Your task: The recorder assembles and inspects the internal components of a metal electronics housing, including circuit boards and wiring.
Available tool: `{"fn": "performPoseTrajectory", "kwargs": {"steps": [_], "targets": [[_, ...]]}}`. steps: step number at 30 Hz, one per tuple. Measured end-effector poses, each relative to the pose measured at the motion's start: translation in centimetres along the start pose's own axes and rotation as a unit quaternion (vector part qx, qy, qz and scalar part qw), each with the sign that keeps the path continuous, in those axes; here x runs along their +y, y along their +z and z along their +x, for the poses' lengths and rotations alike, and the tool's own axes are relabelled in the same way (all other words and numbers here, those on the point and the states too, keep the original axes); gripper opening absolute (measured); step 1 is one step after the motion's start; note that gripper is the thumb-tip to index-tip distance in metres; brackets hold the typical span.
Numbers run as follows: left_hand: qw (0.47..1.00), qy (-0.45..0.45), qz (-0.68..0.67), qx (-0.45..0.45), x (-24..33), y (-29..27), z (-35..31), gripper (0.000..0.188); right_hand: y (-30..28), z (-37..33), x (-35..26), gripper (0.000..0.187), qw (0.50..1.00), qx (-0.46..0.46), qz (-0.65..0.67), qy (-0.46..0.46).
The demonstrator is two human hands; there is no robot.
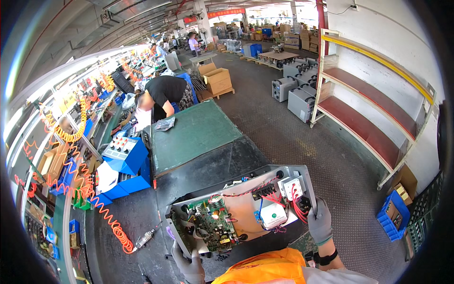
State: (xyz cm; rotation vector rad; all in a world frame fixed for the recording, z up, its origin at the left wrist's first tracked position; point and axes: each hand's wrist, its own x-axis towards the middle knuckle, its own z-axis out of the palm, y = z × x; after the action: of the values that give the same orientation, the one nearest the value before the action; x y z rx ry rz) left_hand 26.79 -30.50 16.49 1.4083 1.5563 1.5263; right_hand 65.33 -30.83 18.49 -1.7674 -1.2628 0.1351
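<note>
An open metal equipment chassis (247, 208) lies tilted across the near end of the dark bench, spanning the space between my hands. At its left end sits a green circuit board (215, 227) crowded with components. Toward the right are a white boxy part (274, 215), red wires (299, 208) and a white block (292, 187) by the end panel. My left hand (189, 265), in a grey glove, grips the chassis's lower left corner. Around the right end panel, my gloved right hand (320, 221) is closed. The fingers behind the metal are partly hidden.
A pneumatic screwdriver (143, 240) on an orange coiled hose (120, 234) lies left of the chassis. Beyond are a blue control box (125, 154) and a green mat (194, 135), where a person (165, 94) bends over. A shelf rack (369, 113) and blue crate (394, 215) stand right.
</note>
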Motion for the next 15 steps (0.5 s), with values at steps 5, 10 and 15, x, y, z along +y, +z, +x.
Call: {"fn": "performPoseTrajectory", "kwargs": {"steps": [5,10,15], "targets": [[1.0,-0.001,0.006,-0.005,0.08,-0.05,-0.04,0.057,0.24,-0.09,0.51,0.036,1.0,0.0,-0.011,-0.007],[1.0,0.002,0.006,-0.003,0.46,0.04,0.0,0.057,0.03,-0.03,-0.12,0.036,1.0,-0.004,-0.009,0.006],[1.0,-0.007,0.014,0.005,0.06,-0.08,-0.11,0.058,0.07,-0.02,-0.04,0.037,1.0,-0.002,-0.008,-0.005]]}}
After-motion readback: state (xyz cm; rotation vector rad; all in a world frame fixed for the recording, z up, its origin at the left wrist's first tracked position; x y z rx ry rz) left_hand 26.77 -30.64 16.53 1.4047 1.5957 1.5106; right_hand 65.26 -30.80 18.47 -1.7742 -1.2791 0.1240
